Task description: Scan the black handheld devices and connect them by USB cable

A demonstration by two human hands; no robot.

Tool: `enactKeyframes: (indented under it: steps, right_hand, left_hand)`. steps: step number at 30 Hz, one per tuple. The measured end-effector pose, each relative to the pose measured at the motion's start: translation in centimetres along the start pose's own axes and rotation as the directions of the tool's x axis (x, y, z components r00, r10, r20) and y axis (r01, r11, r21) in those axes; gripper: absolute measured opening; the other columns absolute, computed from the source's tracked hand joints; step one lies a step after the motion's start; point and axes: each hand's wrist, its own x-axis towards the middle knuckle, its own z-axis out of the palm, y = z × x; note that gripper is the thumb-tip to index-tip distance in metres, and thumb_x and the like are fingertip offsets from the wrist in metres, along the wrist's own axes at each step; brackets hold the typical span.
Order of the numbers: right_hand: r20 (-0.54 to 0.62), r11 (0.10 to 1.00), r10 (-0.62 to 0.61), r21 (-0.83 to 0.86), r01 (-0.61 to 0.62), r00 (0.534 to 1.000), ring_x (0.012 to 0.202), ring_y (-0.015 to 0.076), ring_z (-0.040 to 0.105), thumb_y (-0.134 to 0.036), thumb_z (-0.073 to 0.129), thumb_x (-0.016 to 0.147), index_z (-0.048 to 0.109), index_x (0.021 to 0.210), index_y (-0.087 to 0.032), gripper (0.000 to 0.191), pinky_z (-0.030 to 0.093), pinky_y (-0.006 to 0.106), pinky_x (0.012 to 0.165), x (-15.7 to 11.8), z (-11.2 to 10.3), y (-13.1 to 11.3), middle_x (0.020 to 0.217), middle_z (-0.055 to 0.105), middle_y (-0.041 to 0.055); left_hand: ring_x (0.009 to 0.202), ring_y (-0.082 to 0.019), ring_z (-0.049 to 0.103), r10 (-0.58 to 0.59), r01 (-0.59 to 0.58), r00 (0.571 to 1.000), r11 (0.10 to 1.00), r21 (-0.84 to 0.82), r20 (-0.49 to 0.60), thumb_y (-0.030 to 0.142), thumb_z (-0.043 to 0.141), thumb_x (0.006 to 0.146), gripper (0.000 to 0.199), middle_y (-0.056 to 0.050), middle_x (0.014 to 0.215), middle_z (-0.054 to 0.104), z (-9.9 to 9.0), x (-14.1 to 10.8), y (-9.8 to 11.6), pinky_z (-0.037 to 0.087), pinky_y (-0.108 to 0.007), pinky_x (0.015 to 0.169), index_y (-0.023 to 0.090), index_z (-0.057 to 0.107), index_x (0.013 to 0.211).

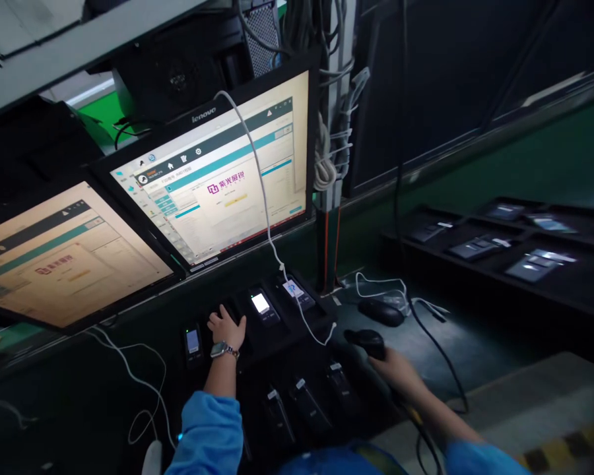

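Note:
My left hand [228, 330], with a watch on its wrist, rests fingers spread over the black tray [240, 359], on or just above a slot it covers; what lies under it is hidden. To its left stands a small phone [193, 342] with a lit screen. Right of the hand are a phone [263, 306] with a bright white screen and another lit phone [296, 291]. My right hand [389, 363] is closed around a black handheld barcode scanner [369, 342], its head pointing left. Several dark phones [309, 404] lie in the nearer row.
Two monitors [218, 178] stand behind the tray. A white cable [260, 165] hangs across one screen and ends by the tray. A black mouse [381, 313] lies right of it. Trays of phones [475, 254] sit at the far right. The scanner's dark cord [420, 432] trails below.

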Motion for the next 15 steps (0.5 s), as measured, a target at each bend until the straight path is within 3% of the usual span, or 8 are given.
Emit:
enactKeyframes:
  steps: [3,6,8,10,11,12,14,15]
  right_hand:
    - [0.098,0.98,-0.004,0.2,-0.015,0.995,0.081,0.0334,0.07,-0.036,0.06,0.064,0.068,0.076,-0.018,0.023,0.055,0.039,0.071,-4.0,-2.0,-0.8,0.079,0.075,0.0118]
    - [0.267,0.91,-0.108,0.414,-0.013,0.958,0.089,0.0346,0.069,-0.046,0.063,0.063,0.071,0.082,-0.019,0.034,0.057,0.04,0.076,-8.6,-2.9,-3.8,0.088,0.075,0.0128]
    - [0.387,0.883,-0.246,0.467,0.041,0.888,0.092,0.0332,0.068,-0.048,0.065,0.065,0.072,0.088,-0.019,0.038,0.057,0.041,0.081,-11.3,-3.0,-7.0,0.092,0.075,0.0118]
    - [0.47,0.859,-0.372,0.502,0.104,0.8,0.097,0.0318,0.067,-0.047,0.065,0.069,0.072,0.095,-0.019,0.039,0.055,0.041,0.087,-13.3,-2.9,-10.3,0.099,0.074,0.0111]
    - [0.484,0.849,-0.414,0.511,0.134,0.771,0.1,0.0313,0.065,-0.046,0.066,0.07,0.071,0.098,-0.019,0.039,0.053,0.042,0.09,-14.0,-2.9,-11.8,0.103,0.073,0.0108]
    - [0.49,0.84,-0.446,0.518,0.161,0.749,0.103,0.0309,0.064,-0.044,0.066,0.072,0.071,0.1,-0.019,0.038,0.051,0.043,0.094,-14.6,-2.9,-13.1,0.107,0.072,0.0107]
    - [0.49,0.828,-0.485,0.525,0.199,0.724,0.108,0.0301,0.062,-0.039,0.066,0.073,0.069,0.104,-0.019,0.037,0.046,0.044,0.1,-15.1,-2.9,-14.9,0.114,0.069,0.0104]
    - [0.494,0.823,-0.495,0.53,0.204,0.715,0.109,0.0298,0.061,-0.037,0.066,0.073,0.069,0.105,-0.019,0.037,0.045,0.045,0.101,-15.3,-2.8,-15.5,0.116,0.068,0.0104]
  left_hand:
    - [0.121,-0.042,0.048,-0.036,0.042,0.998,0.989,-0.141,0.045,0.05,0.059,0.075,0.084,-0.029,0.13,0.048,-0.2,0.5,-1.4,0.036,-0.051,0.099,0.011,0.032,0.144]
    - [0.115,-0.04,0.055,-0.056,0.082,0.995,0.934,-0.349,0.084,0.04,0.072,0.066,0.087,-0.027,0.118,0.06,-0.6,0.3,-2.5,0.039,-0.048,0.096,0.011,0.038,0.141]
    - [0.113,-0.037,0.058,-0.067,0.096,0.994,0.894,-0.439,0.081,0.037,0.074,0.063,0.086,-0.024,0.116,0.063,-1.1,-0.3,-3.0,0.041,-0.044,0.095,0.012,0.042,0.138]
    - [0.108,-0.03,0.061,-0.086,0.11,0.994,0.841,-0.53,0.07,0.04,0.068,0.069,0.077,-0.019,0.115,0.065,-1.6,-1.4,-3.4,0.045,-0.04,0.09,0.015,0.041,0.137]
    - [0.104,-0.027,0.063,-0.1,0.139,0.99,0.76,-0.635,0.097,0.042,0.062,0.073,0.071,-0.016,0.115,0.066,-1.9,-2.2,-3.6,0.048,-0.039,0.086,0.018,0.041,0.136]
    - [0.099,-0.024,0.064,-0.095,0.185,0.982,0.611,-0.769,0.161,0.042,0.056,0.076,0.063,-0.014,0.115,0.066,-2.2,-3.1,-3.8,0.049,-0.037,0.082,0.02,0.043,0.134]
    - [0.093,-0.021,0.065,0.033,0.344,0.936,0.114,-0.932,0.349,0.043,0.049,0.077,0.053,-0.013,0.116,0.066,-2.5,-5.1,-4.1,0.051,-0.034,0.074,0.02,0.053,0.124]
    - [0.092,-0.02,0.064,0.148,0.435,0.897,-0.139,-0.889,0.416,0.044,0.05,0.075,0.05,-0.013,0.116,0.065,-2.5,-6.2,-4.2,0.05,-0.032,0.072,0.018,0.058,0.118]
